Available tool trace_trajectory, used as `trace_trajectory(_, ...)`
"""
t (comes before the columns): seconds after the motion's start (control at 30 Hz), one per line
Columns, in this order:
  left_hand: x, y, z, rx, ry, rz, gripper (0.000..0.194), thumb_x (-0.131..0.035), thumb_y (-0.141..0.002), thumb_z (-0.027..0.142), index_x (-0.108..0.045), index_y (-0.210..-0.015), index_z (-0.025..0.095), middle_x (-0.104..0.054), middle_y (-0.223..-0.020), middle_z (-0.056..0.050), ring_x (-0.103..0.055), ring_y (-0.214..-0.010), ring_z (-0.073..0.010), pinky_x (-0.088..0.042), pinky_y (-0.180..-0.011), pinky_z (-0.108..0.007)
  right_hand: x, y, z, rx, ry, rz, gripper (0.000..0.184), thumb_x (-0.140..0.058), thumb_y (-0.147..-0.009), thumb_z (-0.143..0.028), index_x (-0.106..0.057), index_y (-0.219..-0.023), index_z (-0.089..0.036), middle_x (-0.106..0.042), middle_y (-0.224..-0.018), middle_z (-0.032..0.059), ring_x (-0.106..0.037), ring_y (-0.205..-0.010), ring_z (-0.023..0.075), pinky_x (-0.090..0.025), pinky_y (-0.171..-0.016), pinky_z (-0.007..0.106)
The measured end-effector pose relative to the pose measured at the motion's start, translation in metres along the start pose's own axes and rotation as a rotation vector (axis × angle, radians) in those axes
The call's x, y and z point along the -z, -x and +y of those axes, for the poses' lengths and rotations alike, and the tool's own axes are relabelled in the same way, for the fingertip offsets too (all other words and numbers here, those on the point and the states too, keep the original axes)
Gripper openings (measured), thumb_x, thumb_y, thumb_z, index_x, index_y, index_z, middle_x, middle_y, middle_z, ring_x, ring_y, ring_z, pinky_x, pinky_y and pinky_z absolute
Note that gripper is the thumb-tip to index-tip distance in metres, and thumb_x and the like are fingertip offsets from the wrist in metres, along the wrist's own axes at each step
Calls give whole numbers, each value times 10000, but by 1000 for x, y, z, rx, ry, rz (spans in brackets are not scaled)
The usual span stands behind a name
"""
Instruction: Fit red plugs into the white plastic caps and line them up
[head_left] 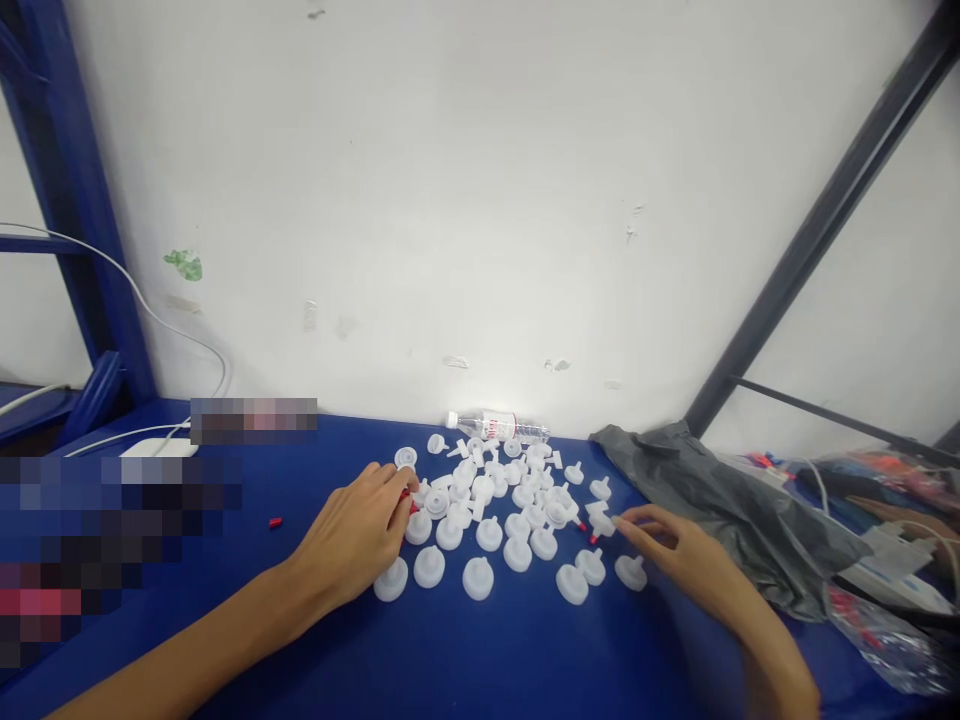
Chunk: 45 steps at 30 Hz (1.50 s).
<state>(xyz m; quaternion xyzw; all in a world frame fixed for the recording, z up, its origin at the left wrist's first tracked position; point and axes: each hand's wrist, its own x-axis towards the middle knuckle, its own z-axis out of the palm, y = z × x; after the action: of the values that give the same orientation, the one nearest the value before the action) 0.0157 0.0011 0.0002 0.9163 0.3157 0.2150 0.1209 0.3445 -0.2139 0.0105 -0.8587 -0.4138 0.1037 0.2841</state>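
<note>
Many white plastic spouted caps (478, 578) lie in a loose pile on the blue tabletop (525, 650). My left hand (360, 530) is at the pile's left edge, its fingers curled over small red tips (413, 507) that show by the thumb and forefinger. At the right side, my right hand (679, 548) pinches the edge of a white spouted cap (602, 522) between thumb and forefinger. Close by it lie a red tip (593, 539) and another white cap (631, 572). A single small red tip (275, 522) sits apart, left of my left hand.
A clear plastic bottle (499, 426) lies on its side behind the pile, near the white wall (480, 200). Grey plastic sheeting (720, 500) is crumpled at the right, beside a clear bag (892, 640) with red pieces. A white device (157, 447) with a cable stands at left.
</note>
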Motion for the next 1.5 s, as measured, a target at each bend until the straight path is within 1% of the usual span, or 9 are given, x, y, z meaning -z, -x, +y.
trace_trajectory(0.2,4,-1,1,-15,5,38,296,-289,-1011,277,-579,-967,234,-642,-921,-31,-570,-899,-219,-407,-677,-333,-13,-6,-5,47,32,-9,351,-605,-789,-558,-717,-894,-242,-767,-894,44,-719,-822,252,-502,-677,295)
trace_trajectory(0.4,10,4,10,-117,71,160,276,-322,-1009,297,-588,-1020,226,-635,-934,-35,-567,-852,-199,-426,-666,-319,-5,4,-25,64,-31,36,302,-588,-839,-549,-614,-803,-250,-758,-936,40,-704,-936,270,-494,-713,302)
trace_trajectory(0.47,9,9,16,-218,85,173,248,-353,-1004,296,-585,-1051,220,-636,-952,-44,-562,-872,-200,-429,-661,-308,-7,11,-44,111,-123,25,312,-590,-854,-552,-583,-810,-244,-749,-936,46,-695,-951,265,-494,-748,305)
trace_trajectory(0.63,1,23,32,-446,42,180,229,-498,-964,313,-542,-1178,244,-640,-1022,-50,-558,-953,-224,-429,-662,-293,-32,39,-115,355,-368,-204,276,-638,-870,-471,-568,-803,-213,-695,-869,13,-664,-817,186,-487,-749,274)
trace_trajectory(0.77,-5,23,34,-543,6,174,109,-485,-990,291,-544,-1061,235,-633,-941,-28,-554,-859,-200,-379,-595,-276,-50,59,-153,428,-490,-310,273,-669,-870,-446,-578,-782,-204,-673,-856,-5,-627,-812,159,-469,-749,261)
trace_trajectory(0.93,-10,16,24,-570,-55,245,222,-377,-1041,289,-528,-896,217,-580,-805,-16,-491,-709,-174,-269,-525,-282,-58,60,-154,327,-684,-351,286,-743,-816,-441,-569,-834,-215,-643,-774,-29,-609,-756,145,-468,-707,253)
trace_trajectory(1.1,-6,22,24,-599,92,130,262,-324,-1018,197,-460,-794,199,-548,-761,-16,-455,-690,-168,-260,-559,-302,-57,57,-151,305,-758,-422,453,-855,-696,-361,-656,-1095,-283,-656,-838,-45,-626,-782,141,-499,-761,265)
trace_trajectory(1.37,1,27,40,-294,522,-121,417,-313,-1040,407,-414,-701,189,-453,-689,27,-417,-642,-126,-283,-612,-284,-54,63,-150,423,-449,-186,300,-858,-685,-415,-778,-965,-342,-741,-886,-29,-664,-856,190,-518,-781,299)
trace_trajectory(1.5,2,22,45,-131,749,-203,488,-344,-1010,514,-366,-650,186,-321,-627,46,-315,-585,-111,-233,-560,-278,-53,65,-147,656,-295,-30,244,-792,-790,-398,-757,-1026,-351,-761,-968,-28,-692,-891,192,-527,-821,312)
